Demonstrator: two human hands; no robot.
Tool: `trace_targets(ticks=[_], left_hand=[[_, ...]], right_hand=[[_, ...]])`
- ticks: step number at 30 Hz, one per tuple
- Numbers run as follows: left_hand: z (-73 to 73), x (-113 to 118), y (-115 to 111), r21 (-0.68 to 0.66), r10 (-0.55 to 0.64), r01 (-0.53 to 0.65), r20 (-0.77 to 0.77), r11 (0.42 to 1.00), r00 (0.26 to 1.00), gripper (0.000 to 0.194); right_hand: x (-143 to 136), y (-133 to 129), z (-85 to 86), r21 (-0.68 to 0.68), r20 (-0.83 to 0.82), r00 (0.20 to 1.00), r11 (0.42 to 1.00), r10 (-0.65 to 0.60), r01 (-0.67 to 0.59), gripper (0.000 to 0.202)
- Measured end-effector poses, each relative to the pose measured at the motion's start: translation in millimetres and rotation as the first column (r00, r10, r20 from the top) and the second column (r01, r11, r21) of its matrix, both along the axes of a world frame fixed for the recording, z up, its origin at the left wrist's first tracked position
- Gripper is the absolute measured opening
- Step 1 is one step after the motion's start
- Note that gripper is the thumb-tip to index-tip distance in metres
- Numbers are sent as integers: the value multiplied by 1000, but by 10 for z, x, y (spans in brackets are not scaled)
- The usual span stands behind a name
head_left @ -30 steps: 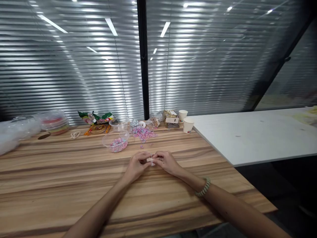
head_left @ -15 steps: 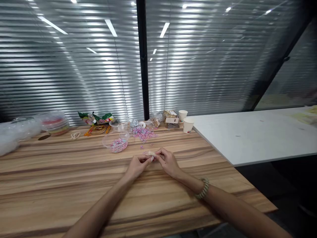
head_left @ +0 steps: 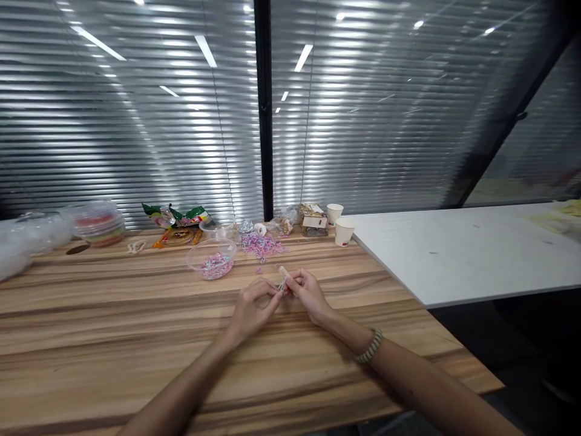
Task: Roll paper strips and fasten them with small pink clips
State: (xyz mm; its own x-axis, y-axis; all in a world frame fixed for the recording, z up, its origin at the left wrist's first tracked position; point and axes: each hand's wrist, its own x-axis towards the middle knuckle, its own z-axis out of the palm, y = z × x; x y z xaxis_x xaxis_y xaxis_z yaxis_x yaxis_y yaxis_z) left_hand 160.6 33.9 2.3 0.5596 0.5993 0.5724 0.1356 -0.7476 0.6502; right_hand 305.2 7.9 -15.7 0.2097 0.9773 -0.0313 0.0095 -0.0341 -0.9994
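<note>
Above the middle of the wooden table [head_left: 136, 339], my two hands meet at the fingertips. My left hand [head_left: 253, 304] pinches the lower end of a small pale strip [head_left: 283, 272] with whitish strands; its kind is too small to make out. From the other side, my right hand [head_left: 310, 296] holds the same strip between thumb and fingers, so its top pokes up past them. Beyond my hands lies a loose pile of pink and purple little pieces [head_left: 262, 246]. Similar pieces fill the bottom of a clear round bowl [head_left: 193, 260] to the left.
Two paper cups [head_left: 344, 232] stand at the back right, beside a small open box [head_left: 314, 221]. Green snack packets [head_left: 193, 216] and stacked clear tubs [head_left: 98, 224] line the back left. A white table [head_left: 463, 260] adjoins on the right; window blinds rise behind.
The pale strip has turned from lying sideways to pointing upward between my fingers. My left fingertips have shifted slightly, and the camera view has moved a little.
</note>
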Motion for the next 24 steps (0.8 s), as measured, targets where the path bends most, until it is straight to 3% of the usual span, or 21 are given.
trace_targets(ticks=[5, 11, 13, 17, 20, 22, 24], left_hand=[[-9, 0, 35, -300, 54, -19, 110, 954, 992, 22], [-40, 16, 62, -498, 51, 79, 241, 864, 969, 22], [-54, 39, 74, -599, 46, 139, 284, 789, 958, 22], [-47, 76, 87, -813, 34, 229, 291, 535, 956, 24], [-43, 63, 110, -887, 57, 268, 310, 375, 949, 22], [-54, 44, 136, -911, 95, 275, 317, 307, 944, 20], [-68, 26, 162, -916, 144, 263, 317, 302, 937, 21]], right_hand=[[-15, -25, 40, -6, -113, 993, 1000, 28, -28, 60], [-26, -16, 63, 45, -117, 990, 996, 84, -80, 61], [-30, -27, 73, 52, -90, 992, 995, 94, -89, 58], [-33, -58, 67, 76, -24, 990, 988, 140, -137, 56], [-14, -67, 48, 103, 107, 968, 966, 228, -239, 53], [13, -68, 45, 109, 236, 938, 952, 255, -286, 51], [48, -67, 51, 97, 345, 901, 944, 264, -314, 50]])
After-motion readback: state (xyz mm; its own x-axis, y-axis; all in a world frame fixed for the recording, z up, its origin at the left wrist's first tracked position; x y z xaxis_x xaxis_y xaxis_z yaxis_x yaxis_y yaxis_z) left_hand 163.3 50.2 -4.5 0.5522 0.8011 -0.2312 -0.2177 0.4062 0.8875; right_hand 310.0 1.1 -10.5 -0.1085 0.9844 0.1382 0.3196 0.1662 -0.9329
